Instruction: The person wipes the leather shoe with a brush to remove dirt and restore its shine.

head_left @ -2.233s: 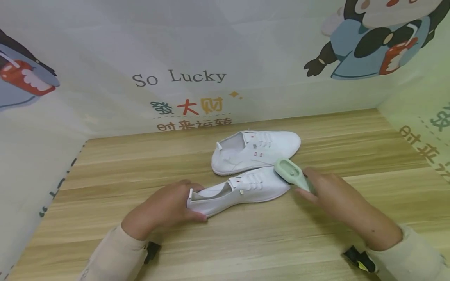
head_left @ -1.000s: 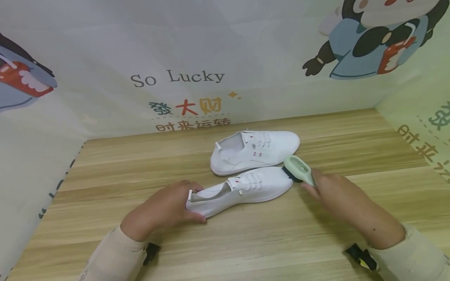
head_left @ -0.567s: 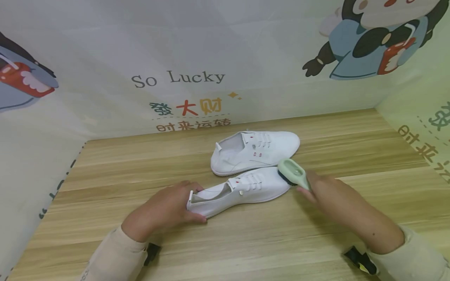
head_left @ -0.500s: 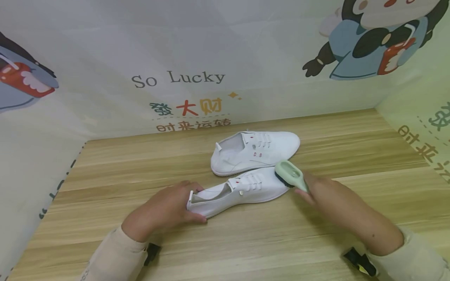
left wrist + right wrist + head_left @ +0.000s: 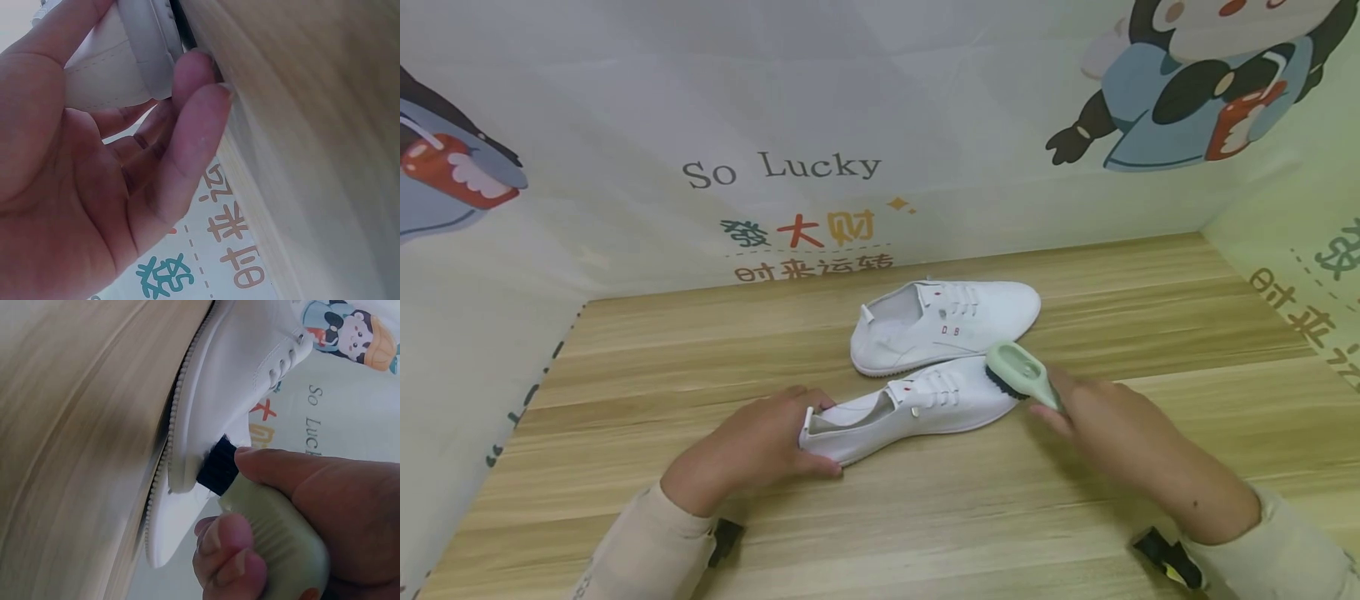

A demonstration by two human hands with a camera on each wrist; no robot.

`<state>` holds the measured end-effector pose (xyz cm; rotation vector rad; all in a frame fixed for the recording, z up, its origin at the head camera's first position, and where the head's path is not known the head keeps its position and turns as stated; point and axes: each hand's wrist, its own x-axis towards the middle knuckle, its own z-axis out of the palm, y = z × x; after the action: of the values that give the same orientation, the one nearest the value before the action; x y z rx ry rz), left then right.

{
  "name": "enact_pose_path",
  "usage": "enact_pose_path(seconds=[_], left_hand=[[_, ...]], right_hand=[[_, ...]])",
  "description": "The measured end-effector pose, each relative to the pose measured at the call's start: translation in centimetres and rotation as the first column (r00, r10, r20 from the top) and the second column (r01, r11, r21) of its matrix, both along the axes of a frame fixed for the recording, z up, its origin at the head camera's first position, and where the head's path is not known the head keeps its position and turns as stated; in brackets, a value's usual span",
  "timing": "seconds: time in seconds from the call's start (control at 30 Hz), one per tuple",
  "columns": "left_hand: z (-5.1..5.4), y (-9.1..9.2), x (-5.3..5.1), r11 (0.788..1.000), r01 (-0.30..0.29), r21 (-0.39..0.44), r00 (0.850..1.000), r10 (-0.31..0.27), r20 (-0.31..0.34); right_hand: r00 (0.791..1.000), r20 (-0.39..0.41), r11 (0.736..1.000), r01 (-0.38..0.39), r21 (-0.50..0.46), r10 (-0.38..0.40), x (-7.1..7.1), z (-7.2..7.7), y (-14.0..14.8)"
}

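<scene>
Two white lace-up shoes lie side by side on the wooden table, toes to the right. My left hand (image 5: 760, 442) grips the heel of the nearer shoe (image 5: 917, 408), thumb on its near side and fingers round the far side. In my right hand (image 5: 1097, 417) is a pale green brush (image 5: 1018, 371), held by its handle. Its dark bristles (image 5: 219, 465) touch the toe of the nearer shoe, as the right wrist view shows. Behind stands the farther shoe (image 5: 1000, 308), which no hand touches. The left wrist view shows the thumb and fingers at the heel (image 5: 106, 75).
The wood-grain tabletop (image 5: 880, 533) is bounded by a pale printed backdrop (image 5: 790, 83) with lettering and cartoon figures at the back and both sides. Black wrist-camera mounts (image 5: 1167, 557) hang under the sleeves.
The brush in my right hand slid off toward the toe tip, then came back left onto the toe, where it now sits. The left hand and both shoes have stayed in place.
</scene>
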<state>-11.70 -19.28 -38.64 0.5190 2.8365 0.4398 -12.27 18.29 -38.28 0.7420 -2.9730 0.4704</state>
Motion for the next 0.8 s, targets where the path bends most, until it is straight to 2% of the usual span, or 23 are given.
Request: enact_pose_path(seconds=[0.3, 0.5, 0.8], left_hand=[[0.00, 0.04, 0.02, 1.000, 0.002, 0.005, 1.000, -0.002, -0.003], [-0.04, 0.09, -0.01, 1.000, 0.006, 0.010, 1.000, -0.006, -0.005], [0.01, 0.07, 0.06, 1.000, 0.003, 0.013, 1.000, -0.003, -0.006]], right_hand=[[0.998, 0.038, 0.999, 0.041, 0.017, -0.041, -0.51, 0.09, 0.63], [0.998, 0.035, 0.999, 0.049, 0.010, -0.049, -0.67, -0.01, 0.77], [1.000, -0.008, 1.000, -0.002, -0.005, 0.002, -0.29, 0.08, 0.13]])
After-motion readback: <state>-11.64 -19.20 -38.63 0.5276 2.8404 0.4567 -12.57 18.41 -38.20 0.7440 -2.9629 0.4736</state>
